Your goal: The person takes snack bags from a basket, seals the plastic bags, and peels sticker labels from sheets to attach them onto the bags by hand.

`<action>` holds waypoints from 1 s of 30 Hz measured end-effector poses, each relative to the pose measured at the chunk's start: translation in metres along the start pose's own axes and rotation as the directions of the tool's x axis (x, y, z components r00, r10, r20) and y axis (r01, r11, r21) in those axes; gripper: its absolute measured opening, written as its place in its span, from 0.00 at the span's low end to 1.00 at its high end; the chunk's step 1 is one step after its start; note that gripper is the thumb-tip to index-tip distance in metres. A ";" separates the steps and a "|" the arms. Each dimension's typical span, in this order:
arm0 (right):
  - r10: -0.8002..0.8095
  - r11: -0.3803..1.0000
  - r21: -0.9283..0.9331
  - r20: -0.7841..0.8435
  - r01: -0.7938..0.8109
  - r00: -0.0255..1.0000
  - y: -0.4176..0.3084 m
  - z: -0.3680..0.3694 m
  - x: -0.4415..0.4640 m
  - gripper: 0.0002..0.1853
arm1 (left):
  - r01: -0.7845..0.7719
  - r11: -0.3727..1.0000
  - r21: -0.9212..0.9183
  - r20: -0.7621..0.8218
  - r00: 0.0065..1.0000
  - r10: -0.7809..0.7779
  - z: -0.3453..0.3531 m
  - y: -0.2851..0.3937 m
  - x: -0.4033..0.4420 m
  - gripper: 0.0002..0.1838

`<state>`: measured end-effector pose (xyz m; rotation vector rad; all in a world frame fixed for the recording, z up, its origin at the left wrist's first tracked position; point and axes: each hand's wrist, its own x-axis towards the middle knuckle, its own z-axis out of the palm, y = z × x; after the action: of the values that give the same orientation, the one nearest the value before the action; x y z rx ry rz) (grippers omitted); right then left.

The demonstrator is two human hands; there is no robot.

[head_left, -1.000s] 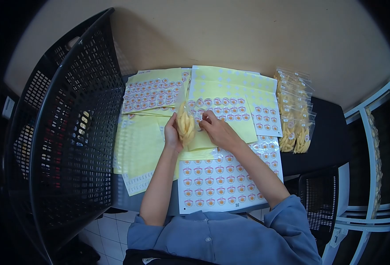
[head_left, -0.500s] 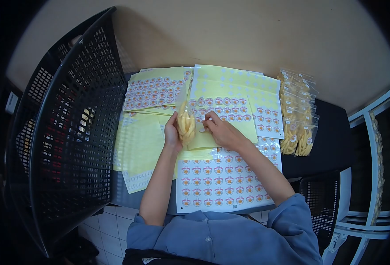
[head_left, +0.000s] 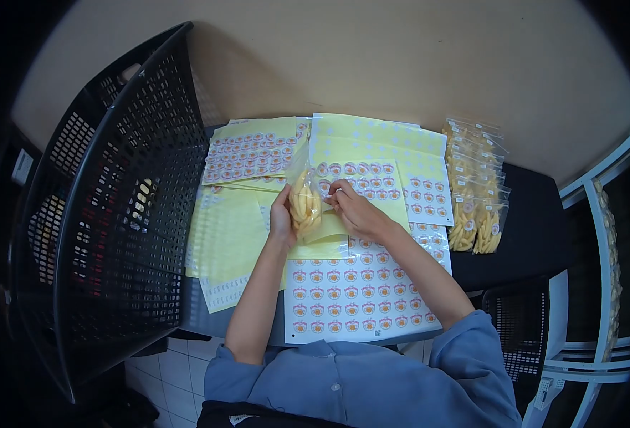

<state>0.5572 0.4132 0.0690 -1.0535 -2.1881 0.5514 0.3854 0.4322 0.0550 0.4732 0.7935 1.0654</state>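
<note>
My left hand [head_left: 282, 216] grips a clear plastic bag of yellow stick-shaped snacks [head_left: 305, 202] by its left side, with the bag's top end pointing away from me. Just right of the bag, my right hand [head_left: 352, 207] is closed in a pinch on a small pale sticker, mostly hidden by the fingertips. Beneath both hands lies a yellow-backed sheet [head_left: 393, 212] with rows of round pink and orange stickers. A larger white sticker sheet [head_left: 357, 292] is spread nearer to me.
Tall black perforated crates [head_left: 115, 214] stand at the left. More sticker sheets [head_left: 247, 157] and yellow backing paper [head_left: 226, 228] cover the dark table [head_left: 529, 221]. Filled snack bags [head_left: 475, 185] lie overlapped in two columns at the right. Another black crate [head_left: 518, 328] sits low at right.
My left hand has turned the bag slightly and brought it a little to the right, closer to my right fingertips. The right hand keeps its pinch. The view has shifted slightly.
</note>
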 end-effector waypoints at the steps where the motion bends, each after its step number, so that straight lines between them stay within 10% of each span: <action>1: -0.003 1.000 -0.005 -0.003 0.003 1.000 0.003 0.002 0.000 0.05 | 0.004 1.000 -0.001 0.000 1.000 -0.004 0.000 0.000 -0.001 0.21; 10: 0.029 0.992 0.124 -0.144 -0.011 0.989 0.011 0.003 0.000 0.04 | -0.048 0.999 0.024 0.005 0.999 0.048 0.013 -0.001 -0.008 0.20; 13: 0.278 0.841 0.514 -0.145 -0.168 0.949 0.019 0.010 0.001 0.03 | -0.202 0.977 0.065 0.043 0.979 0.200 0.000 -0.007 0.004 0.18; 15: 0.497 0.503 0.858 -0.191 -0.101 0.847 0.017 0.009 0.004 0.06 | -0.298 0.948 0.117 0.036 0.955 0.295 -0.003 -0.006 0.003 0.17; 19: 0.620 0.625 0.775 -0.421 -0.092 0.663 -0.013 -0.014 0.007 0.08 | -0.488 0.872 0.047 0.075 0.872 0.484 0.013 0.008 -0.021 0.13; 30: 0.682 0.504 0.861 -0.348 -0.069 0.643 -0.097 0.002 0.012 0.05 | -0.786 0.503 0.359 0.244 0.600 0.762 0.028 0.000 -0.057 0.24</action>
<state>0.4981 0.3658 0.1305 -1.0103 -0.8156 1.0516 0.3925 0.3820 0.0928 1.3463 0.7745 1.7123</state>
